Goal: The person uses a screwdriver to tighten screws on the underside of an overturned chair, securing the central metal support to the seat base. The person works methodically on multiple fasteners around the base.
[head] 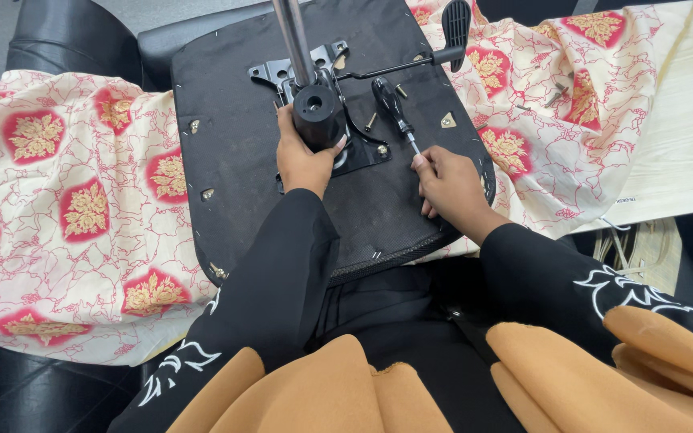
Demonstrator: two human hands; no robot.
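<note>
Patterned cloth (82, 208) covers the seating under an upturned chair seat (234, 160). Left hand (302, 160) wraps the black gas-lift cylinder (317, 112) on the mounting plate (282, 76) — right hand (447, 186) pinches the screwdriver (393, 108) tip; loose screws (401, 91) suggest fastening remains.

Cream cloth (82, 200) with red-gold floral print covered black leather seat (50, 40). Upturned black chair base (234, 160) lay on cloth. Pale wooden worktop (691, 120) at right, cloth edge overlapping it.

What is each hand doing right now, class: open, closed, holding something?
Left hand: closed around the black cylinder on the seat mechanism.
Right hand: fingertips at the screwdriver tip; a firm hold cannot be told.
</note>
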